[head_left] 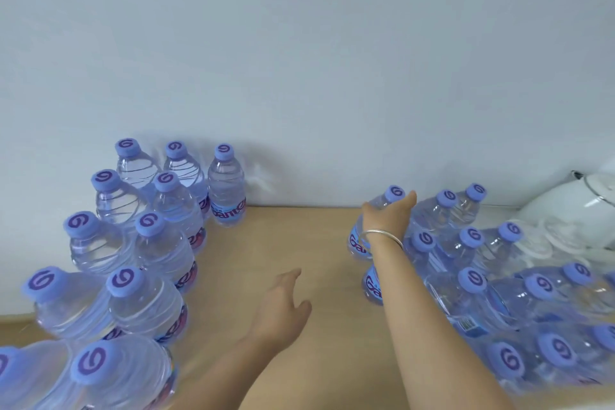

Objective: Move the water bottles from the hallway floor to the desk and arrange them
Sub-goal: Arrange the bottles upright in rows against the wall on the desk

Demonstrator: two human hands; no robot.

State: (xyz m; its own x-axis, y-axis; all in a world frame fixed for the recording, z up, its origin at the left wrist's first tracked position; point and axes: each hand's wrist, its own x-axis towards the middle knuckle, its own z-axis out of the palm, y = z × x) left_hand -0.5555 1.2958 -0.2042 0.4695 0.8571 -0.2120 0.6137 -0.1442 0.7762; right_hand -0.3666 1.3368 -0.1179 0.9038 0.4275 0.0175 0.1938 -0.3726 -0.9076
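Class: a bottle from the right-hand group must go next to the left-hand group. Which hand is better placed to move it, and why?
The right hand: it already grips a bottle in the right-hand group. The left hand hovers open over the bare desk.

Likely an office: a wooden desk (293, 243) against a bare white wall (299, 60), crowded with water bottles (226, 183).

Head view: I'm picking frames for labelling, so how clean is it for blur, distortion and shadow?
Head view: wide-angle bending makes the clear plastic blue-capped bottles at left lean outward; the bottles at lower right smear with blur; the right hand gripping a blue-capped bottle stays fairly sharp; light is soft, with faint shadows on the white wall.
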